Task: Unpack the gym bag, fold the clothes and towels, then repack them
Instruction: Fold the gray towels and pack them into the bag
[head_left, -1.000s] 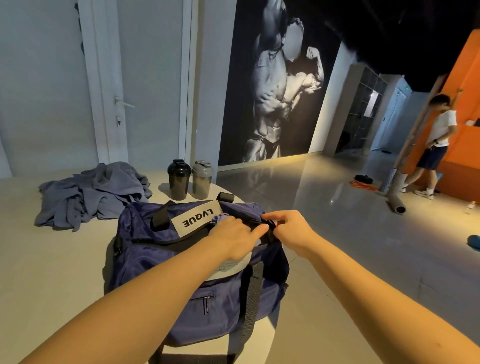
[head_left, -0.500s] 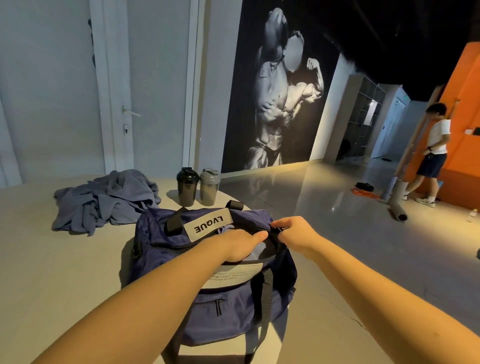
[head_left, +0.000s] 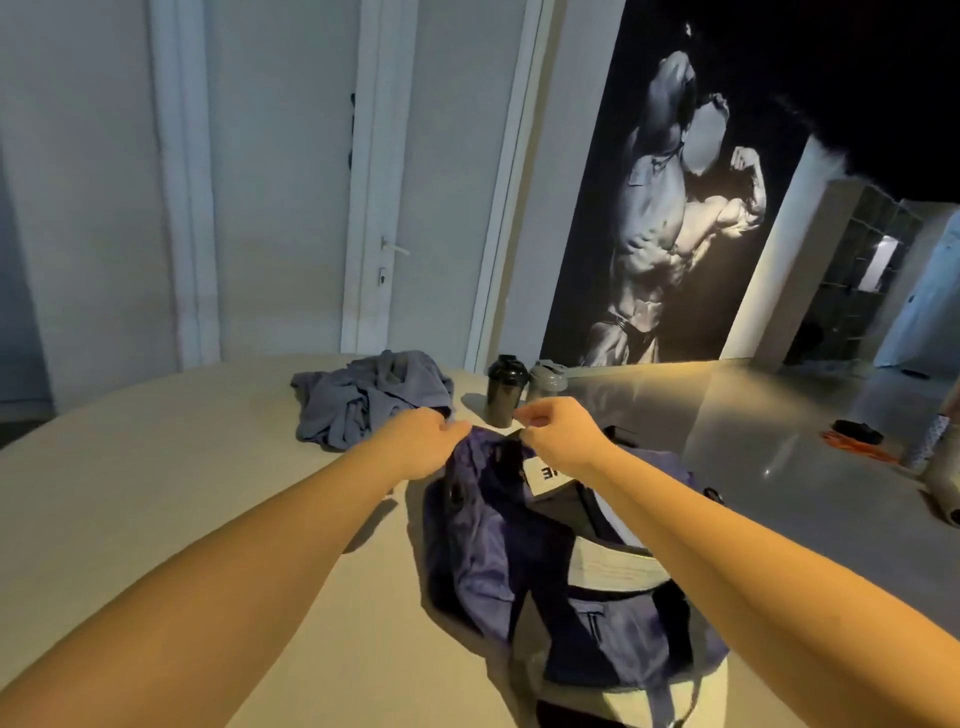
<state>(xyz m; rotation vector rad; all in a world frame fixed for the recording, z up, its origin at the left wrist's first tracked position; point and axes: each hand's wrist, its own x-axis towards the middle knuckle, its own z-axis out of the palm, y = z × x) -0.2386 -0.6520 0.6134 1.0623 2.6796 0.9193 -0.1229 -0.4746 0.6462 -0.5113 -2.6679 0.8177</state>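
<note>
The navy gym bag (head_left: 483, 561) lies on the round table (head_left: 182, 493), its top zip open. Pale folded fabric (head_left: 608, 566) shows through the opening. My left hand (head_left: 421, 447) grips the bag's cloth at its far left end. Just beside it, my right hand (head_left: 558, 431) pinches a small part at the bag's top edge, apparently the zip pull, with its fingertips together. A white label (head_left: 543, 475) on the handle wrap is half hidden by my right wrist. A crumpled grey-blue heap of clothes (head_left: 369, 395) lies beyond the bag to the left.
A black shaker bottle (head_left: 503, 389) and a grey shaker bottle (head_left: 546, 382) stand on the table just behind my hands. Bare tabletop spreads to the left. The table's edge and shiny floor (head_left: 779, 441) lie to the right.
Both hands have travelled along the bag's top from its right end to its far left end. The zip now stands open, showing pale fabric inside. The view has swung left.
</note>
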